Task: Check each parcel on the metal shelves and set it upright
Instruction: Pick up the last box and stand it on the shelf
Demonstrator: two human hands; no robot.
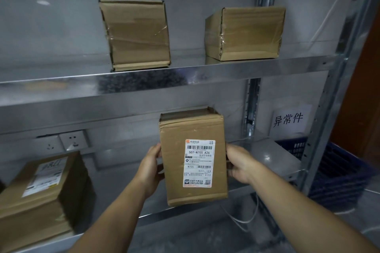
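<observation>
Head view — left hand [150, 170] and right hand [240, 165] grip the parcel [174, 133] — long axis vertical, label [199, 163] outward.

Big box [41, 201], lower left, cut by left and bottom edges, its label [44, 176] blurred; fine print on sticker [199, 163] of held box [174, 170] unreadable; fingers of left hand [149, 170] and right hand [240, 165] hidden behind it; blue crate [337, 174] partly behind shelf post [328, 109].

1 brown parcel [193, 156] stands upright (white label [199, 163] facing out) at the lower shelf's [267, 154] front edge.
</observation>
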